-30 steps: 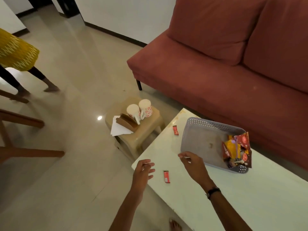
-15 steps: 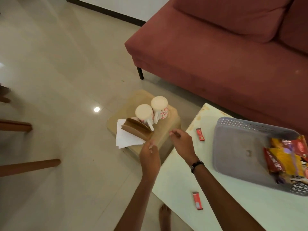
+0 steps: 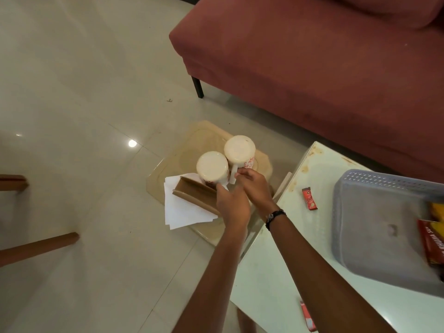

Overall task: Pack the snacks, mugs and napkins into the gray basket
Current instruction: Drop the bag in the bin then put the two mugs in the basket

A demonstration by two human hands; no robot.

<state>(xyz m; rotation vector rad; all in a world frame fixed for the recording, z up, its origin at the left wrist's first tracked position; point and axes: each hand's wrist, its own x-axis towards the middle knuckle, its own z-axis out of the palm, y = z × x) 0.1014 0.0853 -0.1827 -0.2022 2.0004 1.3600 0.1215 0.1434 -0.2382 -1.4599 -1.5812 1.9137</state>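
Observation:
Two white mugs with red patterns stand upside down on a beige stool (image 3: 199,135): the near mug (image 3: 212,168) and the far mug (image 3: 239,150). My right hand (image 3: 255,188) pinches the far mug's handle. My left hand (image 3: 234,207) closes on the near mug's handle, hiding most of it. White napkins (image 3: 182,212) lie under a brown napkin holder (image 3: 193,194) beside the mugs. The gray basket (image 3: 374,212) sits on the white table (image 3: 276,272) at the right, with snack packets (image 3: 430,239) in its right end.
One red sachet (image 3: 310,198) lies on the table left of the basket, another (image 3: 307,317) near the front edge. A red sofa (image 3: 312,68) runs behind the stool and table. Wooden chair legs (image 3: 38,246) stand on the tiled floor at the left.
My view and both hands have moved left from the table to the stool. The hands reached past the napkin holder and closed on the mug handles.

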